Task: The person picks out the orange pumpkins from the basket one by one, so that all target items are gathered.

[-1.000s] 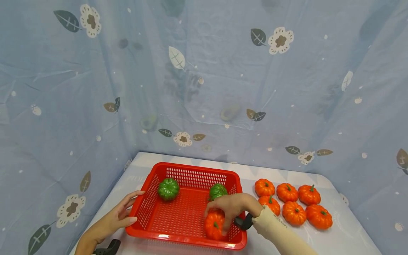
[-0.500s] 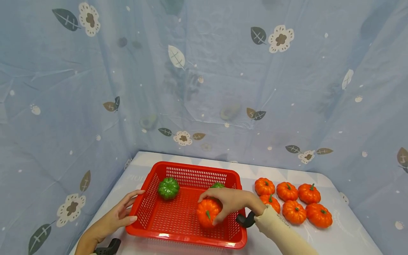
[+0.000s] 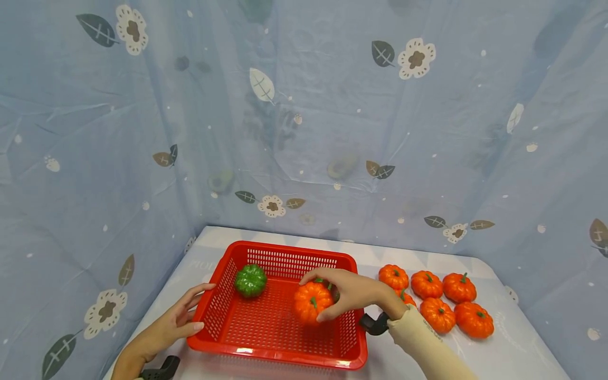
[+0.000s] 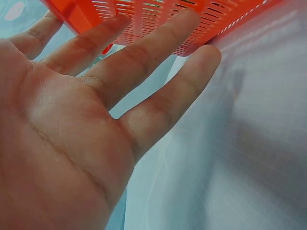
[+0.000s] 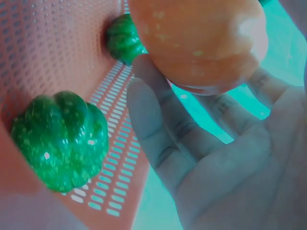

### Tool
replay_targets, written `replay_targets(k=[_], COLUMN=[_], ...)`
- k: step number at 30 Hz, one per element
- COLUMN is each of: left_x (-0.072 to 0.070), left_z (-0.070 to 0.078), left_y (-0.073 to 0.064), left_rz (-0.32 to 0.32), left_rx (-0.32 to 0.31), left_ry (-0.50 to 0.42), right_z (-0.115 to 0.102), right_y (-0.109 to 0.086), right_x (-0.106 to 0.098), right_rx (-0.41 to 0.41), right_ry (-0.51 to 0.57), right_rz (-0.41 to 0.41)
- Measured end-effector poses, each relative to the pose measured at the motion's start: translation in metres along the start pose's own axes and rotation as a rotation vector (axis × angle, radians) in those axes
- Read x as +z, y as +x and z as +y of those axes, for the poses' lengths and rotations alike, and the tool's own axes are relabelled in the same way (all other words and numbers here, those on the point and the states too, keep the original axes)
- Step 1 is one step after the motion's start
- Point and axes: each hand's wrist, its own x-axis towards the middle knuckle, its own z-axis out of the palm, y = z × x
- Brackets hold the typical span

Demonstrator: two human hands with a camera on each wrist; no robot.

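Note:
My right hand (image 3: 353, 290) grips a small orange pumpkin (image 3: 311, 305), green stem showing, over the right part of a red plastic basket (image 3: 277, 360). From below, in the right wrist view, the fingers wrap the side of the orange pumpkin (image 5: 201, 45), which is raised off the basket floor. One green pumpkin (image 3: 250, 281) sits in the basket's back left; a second is mostly hidden behind my right hand. Both the nearer green pumpkin (image 5: 62, 141) and the farther one (image 5: 124, 38) show in the right wrist view. Fingers extended, my left hand (image 3: 173, 324) rests against the basket's left side.
Several orange pumpkins (image 3: 437, 315) stand in two rows on the white table (image 3: 513, 351), right of the basket. A blue floral curtain (image 3: 304, 126) closes off the back and sides. The basket has raised, slotted walls.
My right hand has lifted the orange pumpkin from the basket's front right, moving it up and slightly left. It now covers more of the right green pumpkin. The left hand stays put.

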Motion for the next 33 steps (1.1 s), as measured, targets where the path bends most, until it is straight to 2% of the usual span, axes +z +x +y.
replay_targets(k=[15, 19, 25, 33], left_x=[0.001, 0.000, -0.001, -0.002], left_z=[0.003, 0.002, 0.002, 0.000], left_y=[0.000, 0.000, 0.001, 0.001], left_rz=[-0.002, -0.005, -0.016, -0.024], left_rx=[0.011, 0.014, 0.015, 0.019], left_ry=[0.009, 0.011, -0.001, -0.015], right_z=[0.001, 0.002, 0.005, 0.009], right_y=[-0.036, -0.049, -0.070, -0.097], right_x=[-0.012, -0.014, -0.016, -0.017], right_rx=[0.010, 0.003, 0.036, 0.074], right_ry=[0.094, 0.068, 0.009, 0.072], right_rz=[0.167, 0.216, 0.317, 0.378])
